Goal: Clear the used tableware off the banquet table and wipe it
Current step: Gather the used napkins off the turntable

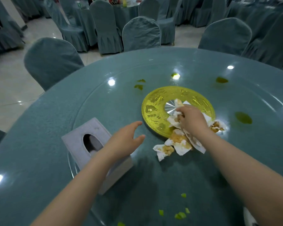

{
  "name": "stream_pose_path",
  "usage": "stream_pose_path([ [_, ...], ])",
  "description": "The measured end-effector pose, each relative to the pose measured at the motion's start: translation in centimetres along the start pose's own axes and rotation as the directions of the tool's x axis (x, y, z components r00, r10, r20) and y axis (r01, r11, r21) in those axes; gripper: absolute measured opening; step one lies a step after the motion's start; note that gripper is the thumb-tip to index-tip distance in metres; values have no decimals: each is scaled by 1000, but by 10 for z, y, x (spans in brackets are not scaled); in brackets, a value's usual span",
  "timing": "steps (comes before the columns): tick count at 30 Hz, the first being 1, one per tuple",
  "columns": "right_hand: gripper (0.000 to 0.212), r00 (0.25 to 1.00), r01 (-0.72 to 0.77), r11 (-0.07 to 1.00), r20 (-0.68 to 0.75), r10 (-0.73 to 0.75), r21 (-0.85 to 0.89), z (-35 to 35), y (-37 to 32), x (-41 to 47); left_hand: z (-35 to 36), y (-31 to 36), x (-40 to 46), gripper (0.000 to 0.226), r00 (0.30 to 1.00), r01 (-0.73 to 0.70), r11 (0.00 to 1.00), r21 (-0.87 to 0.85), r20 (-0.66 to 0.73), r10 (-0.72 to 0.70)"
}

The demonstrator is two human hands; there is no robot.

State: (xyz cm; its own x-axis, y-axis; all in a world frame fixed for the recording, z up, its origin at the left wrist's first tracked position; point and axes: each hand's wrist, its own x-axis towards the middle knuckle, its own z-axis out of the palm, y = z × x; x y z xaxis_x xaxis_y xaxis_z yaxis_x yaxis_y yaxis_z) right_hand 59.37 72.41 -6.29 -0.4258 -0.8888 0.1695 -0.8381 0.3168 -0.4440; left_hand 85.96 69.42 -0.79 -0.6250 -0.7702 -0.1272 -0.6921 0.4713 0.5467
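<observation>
Your right hand (190, 119) is curled round a wad of soiled paper napkins (178, 139), pinching the top of it over the gold centre disc (155, 110) of the glass turntable (104, 98). Your left hand (126, 137) hovers with fingers spread and relaxed, holding nothing, just beside the near-left rim of the disc.

Key relation: the napkin pile trails from under the right hand toward the near edge of the bench (31, 144), long axis running roughly from the disc centre toward you. One more greasy napkin (217, 125) lies apart, just right of the right wrist. Right hand is on the pile already; left hand is the nearer one to the loose near end, so likely it comes in to gather that end.

Grey tissue box (91, 141) sits on the turntable's left side, partly under the left forearm. Green sauce smears (243, 117) dot the glass toward the far and right edges; green vegetable bits (180, 215) lie near the near edge. No dishes in view, so judged: clearing mostly done, wiping stage.

Room: banquet hall, teal-covered chairs (141, 33) round the far edge, more covered tables behind, pale tile floor (11, 82).
</observation>
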Motion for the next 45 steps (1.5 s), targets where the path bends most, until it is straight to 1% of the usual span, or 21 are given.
stream_pose_path([
  [2, 33, 994, -107, 993, -11, 107, -41, -1, 20, 4, 7, 4, -1, 62, 1000, -3, 1000, -16, -23, 2],
  [3, 34, 989, -150, 988, 5, 151, -44, 0, 27, 4, 12, 5, -2, 66, 1000, 0, 999, -32, -27, -1],
  [4, 39, 980, -187, 981, 61, 189, -41, 3, 31, 4, 19, 6, -4, 72, 1000, 8, 999, -53, -14, -9],
  [5, 51, 961, -220, 974, 158, 225, -48, 6, 33, 1, 26, 6, -5, 79, 1000, 20, 997, -72, 15, -19],
  [7, 89, 887, -254, 963, 373, 271, -95, 15, 31, -7, 42, 3, -8, 96, 994, 60, 994, -95, 97, -51],
  [8, 106, 858, -243, 963, 438, 270, -117, 19, 28, -10, 49, 0, -10, 105, 988, 91, 991, -94, 136, -78],
  [9, 118, 840, -220, 966, 477, 257, -133, 21, 25, -11, 54, -5, -12, 113, 979, 130, 988, -83, 168, -115],
  [10, 126, 828, -195, 971, 506, 240, -141, 21, 21, -11, 59, -11, -13, 122, 967, 180, 982, -57, 194, -166],
  [12, 133, 806, -163, 976, 550, 217, -147, 20, 14, -9, 66, -23, -17, 134, 933, 278, 960, 41, 225, -280],
  [14, 133, 784, -164, 976, 580, 219, -147, 20, 8, -7, 72, -33, -20, 139, 902, 331, 929, 169, 234, -364],
  [17, 124, 772, -137, 972, 595, 224, -189, 25, 0, -9, 73, -45, -18, 141, 887, 337, 897, 285, 224, -404],
  [19, 120, 781, -132, 966, 577, 238, -221, 28, -4, -11, 67, -53, -11, 139, 891, 315, 897, 309, 230, -392],
  [22, 113, 820, -126, 960, 519, 243, -252, 35, -11, -15, 56, -66, -3, 138, 898, 294, 901, 320, 229, -374],
  [25, 106, 846, -140, 959, 473, 245, -247, 42, -15, -17, 52, -76, 1, 135, 912, 283, 911, 300, 211, -352],
  [29, 100, 855, -177, 960, 449, 259, -217, 45, -17, -15, 50, -81, 5, 132, 919, 266, 914, 306, 205, -336],
  [31, 93, 875, -141, 970, 434, 215, -196, 48, -20, -17, 50, -81, 7, 133, 914, 268, 906, 329, 210, -347],
  [35, 70, 929, 1, 989, 366, 53, -145, 56, -31, -33, 52, -77, 8, 133, 911, 272, 881, 386, 192, -365],
  [38, 57, 941, 75, 995, 336, -50, -62, 62, -44, -48, 53, -77, 5, 133, 911, 279, 873, 401, 176, -372],
  [41, 50, 954, 89, 996, 288, -84, -2, 67, -53, -61, 55, -79, 0, 134, 907, 283, 874, 395, 186, -378],
  [45, 50, 957, 93, 995, 272, -100, 39, 58, -55, -67, 57, -76, -2, 135, 900, 290, 874, 390, 200, -388],
])
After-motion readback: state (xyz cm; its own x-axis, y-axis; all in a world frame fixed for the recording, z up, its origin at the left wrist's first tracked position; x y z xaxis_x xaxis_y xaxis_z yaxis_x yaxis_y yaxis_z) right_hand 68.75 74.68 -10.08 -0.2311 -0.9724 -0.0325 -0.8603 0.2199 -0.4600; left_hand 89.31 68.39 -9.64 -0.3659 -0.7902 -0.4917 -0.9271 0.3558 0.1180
